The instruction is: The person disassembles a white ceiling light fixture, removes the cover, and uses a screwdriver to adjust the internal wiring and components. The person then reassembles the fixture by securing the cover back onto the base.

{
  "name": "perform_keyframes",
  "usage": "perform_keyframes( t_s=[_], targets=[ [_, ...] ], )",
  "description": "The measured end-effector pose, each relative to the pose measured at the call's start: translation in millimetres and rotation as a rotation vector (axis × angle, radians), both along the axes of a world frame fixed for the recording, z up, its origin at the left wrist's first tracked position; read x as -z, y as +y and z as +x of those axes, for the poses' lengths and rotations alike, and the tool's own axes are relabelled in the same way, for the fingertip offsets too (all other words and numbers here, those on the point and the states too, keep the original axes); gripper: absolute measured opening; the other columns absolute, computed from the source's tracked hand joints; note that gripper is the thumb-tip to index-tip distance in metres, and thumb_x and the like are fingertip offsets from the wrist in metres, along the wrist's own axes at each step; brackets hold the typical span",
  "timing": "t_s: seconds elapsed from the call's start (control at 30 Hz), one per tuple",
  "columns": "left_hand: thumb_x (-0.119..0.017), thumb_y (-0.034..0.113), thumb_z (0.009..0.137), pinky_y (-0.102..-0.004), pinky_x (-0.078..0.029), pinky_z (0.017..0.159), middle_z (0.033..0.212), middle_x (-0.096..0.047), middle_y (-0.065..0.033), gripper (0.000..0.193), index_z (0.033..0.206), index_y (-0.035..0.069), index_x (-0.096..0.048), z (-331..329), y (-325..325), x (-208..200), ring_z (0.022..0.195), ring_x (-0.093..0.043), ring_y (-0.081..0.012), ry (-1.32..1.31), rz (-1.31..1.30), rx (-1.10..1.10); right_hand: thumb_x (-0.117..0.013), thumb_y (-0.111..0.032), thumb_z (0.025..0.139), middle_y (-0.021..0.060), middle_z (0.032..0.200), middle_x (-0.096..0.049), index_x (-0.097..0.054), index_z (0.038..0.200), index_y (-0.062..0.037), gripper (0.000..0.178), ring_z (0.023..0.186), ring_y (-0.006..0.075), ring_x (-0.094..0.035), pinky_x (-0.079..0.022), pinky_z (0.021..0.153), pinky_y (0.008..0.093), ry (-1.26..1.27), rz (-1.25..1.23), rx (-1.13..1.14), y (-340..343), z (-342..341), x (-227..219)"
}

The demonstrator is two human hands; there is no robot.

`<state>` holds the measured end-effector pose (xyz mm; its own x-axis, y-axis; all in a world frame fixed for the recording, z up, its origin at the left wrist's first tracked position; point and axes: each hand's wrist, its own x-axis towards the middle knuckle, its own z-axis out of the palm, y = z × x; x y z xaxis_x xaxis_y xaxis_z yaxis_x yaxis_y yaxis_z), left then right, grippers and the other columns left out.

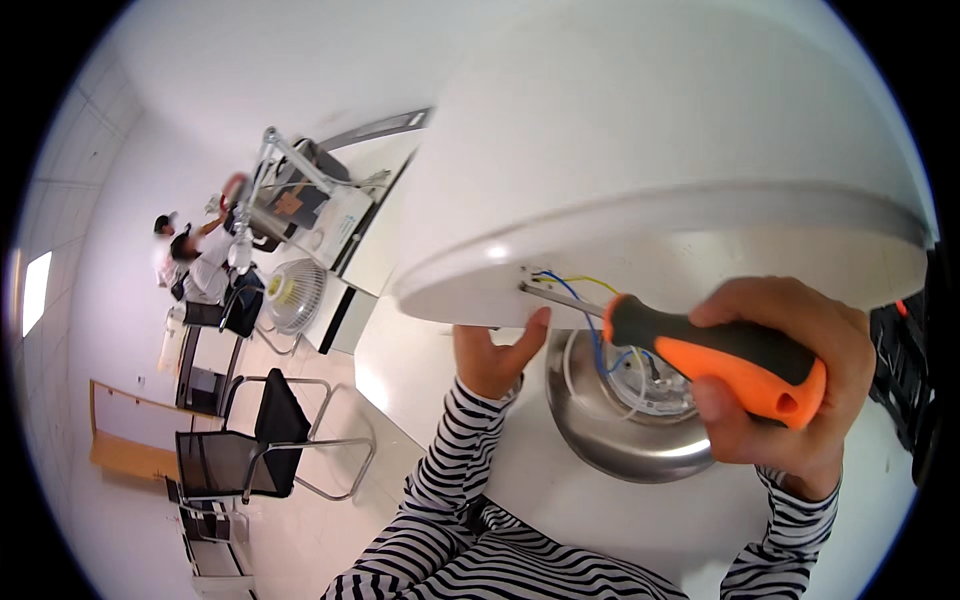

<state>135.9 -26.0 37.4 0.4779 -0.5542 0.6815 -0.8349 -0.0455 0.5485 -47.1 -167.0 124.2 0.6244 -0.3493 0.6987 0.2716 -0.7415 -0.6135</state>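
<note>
Around the handle of the orange-and-dark screwdriver, work with the right hand closed snugly, guiding the shaft squarely at the small opening under the white housing. At that housing's lower edge, steady with the left hand, thumb raised, remaining fingers hidden, grip impossible to tell. Turn gently, sparing the blue wire near the shaft, above the round metal dish.

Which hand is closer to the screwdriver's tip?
The left hand: its thumb is just below the tip in the picture. The right hand is farther, gripping the orange-and-black handle.
</note>
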Motion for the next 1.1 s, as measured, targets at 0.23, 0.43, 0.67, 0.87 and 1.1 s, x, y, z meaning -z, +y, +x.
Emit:
perform_keyframes(
  t_s=[0.23,0.43,0.67,0.87,1.1],
  targets=[
    [-0.068,0.019,0.067,-0.0349,-0.041,0.079,0.101,-0.053,-0.0164,0.057,0.114,-0.001,-0.042,6.0,9.8,1.6,0.092,-0.051,-0.0296,0.056,0.163,0.021,-0.064,-0.024,0.058,0.0106,0.071,-0.055,-0.056,0.080,0.0002,0.033,0.059,0.0196,-0.052,-0.041,0.057,0.0264,0.155,0.080,0.109,6.2,-22.6,-10.5],
    [-0.067,0.021,0.067,-0.0351,-0.036,0.089,0.112,-0.047,-0.0195,0.079,0.128,-0.004,-0.024,7.8,17.2,6.2,0.104,-0.045,-0.0316,0.191,0.197,0.089,-0.063,-0.029,0.066,0.0102,0.082,-0.054,-0.054,0.085,0.0007,0.036,0.070,0.0183,-0.050,-0.039,0.066,0.0272,0.134,0.056,0.085,23.0,-19.5,-3.3],
    [-0.068,0.021,0.067,-0.0355,-0.040,0.082,0.105,-0.050,-0.0183,0.064,0.118,-0.002,-0.038,6.2,13.5,7.2,0.095,-0.050,-0.0309,0.129,0.193,0.025,-0.065,-0.023,0.056,0.0111,0.068,-0.056,-0.056,0.077,0.0007,0.033,0.056,0.0201,-0.053,-0.042,0.054,0.0260,0.107,0.030,0.080,16.1,-15.8,-7.9],
    [-0.067,0.011,0.068,-0.0319,-0.045,0.063,0.080,-0.060,-0.0130,0.028,0.090,-0.002,-0.055,0.6,9.1,-0.6,0.071,-0.058,-0.0265,0.078,0.037,0.067,-0.066,-0.030,0.059,0.0092,0.068,-0.057,-0.057,0.076,0.0011,0.036,0.056,0.0169,-0.054,-0.043,0.053,0.0248,0.016,0.048,0.037,12.3,-6.8,-5.7],
    [-0.068,0.011,0.067,-0.0311,-0.044,0.064,0.078,-0.060,-0.0118,0.028,0.088,-0.002,-0.054,-8.1,2.5,-9.2,0.069,-0.057,-0.0244,0.063,-0.015,0.049,-0.064,-0.023,0.055,0.0084,0.063,-0.056,-0.057,0.074,0.0020,0.032,0.050,0.0153,-0.052,-0.041,0.048,0.0226,-0.053,-0.020,0.016,8.6,-9.0,-4.6]
  ],
)
